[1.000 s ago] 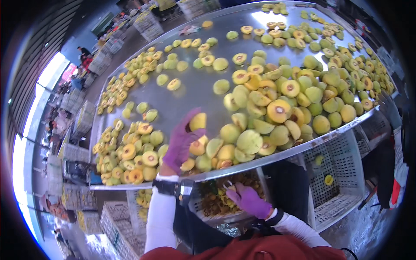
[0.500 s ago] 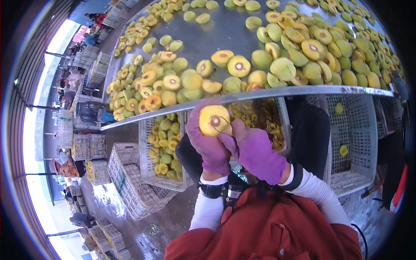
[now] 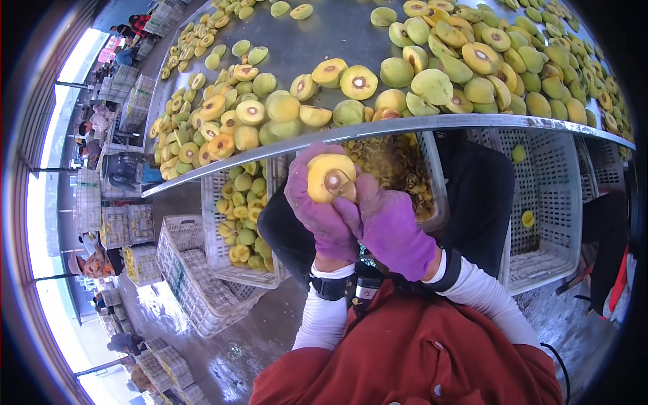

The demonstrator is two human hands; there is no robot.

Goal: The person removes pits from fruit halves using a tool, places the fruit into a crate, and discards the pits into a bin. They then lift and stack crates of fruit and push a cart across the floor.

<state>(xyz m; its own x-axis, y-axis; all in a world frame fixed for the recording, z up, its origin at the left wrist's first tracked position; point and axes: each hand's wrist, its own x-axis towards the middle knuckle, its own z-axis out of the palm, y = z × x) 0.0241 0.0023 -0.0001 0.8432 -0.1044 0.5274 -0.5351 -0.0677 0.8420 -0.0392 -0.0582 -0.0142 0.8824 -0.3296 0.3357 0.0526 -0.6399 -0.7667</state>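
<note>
In purple gloves, both hands meet in front of me, just below the table's metal edge. My left hand [image 3: 317, 209] is wrapped round a yellow peach half [image 3: 327, 169], its cut face turned up and the brown stone cavity showing. My right hand [image 3: 398, 226] is closed beside it, fingers against the fruit. From its fingertips a thin curved wire loop of a pitting tool [image 3: 347, 181] reaches over the stone; the tool's handle is hidden in the glove. Beyond the hands, many green-yellow peach halves [image 3: 283, 108] lie cut side up or down on the metal table [image 3: 304, 54].
Under the table edge stands a crate with brown-yellow peelings and stones [image 3: 391, 169]. Left of it is a crate of peach halves [image 3: 246, 202], beside stacked white crates [image 3: 202, 283]. A nearly bare crate [image 3: 540, 202] stands right. Several people work far left.
The peach half has tilted in my left hand, and the wire loop has shifted on its stone. My view has moved slightly, so the table and crates sit further left.
</note>
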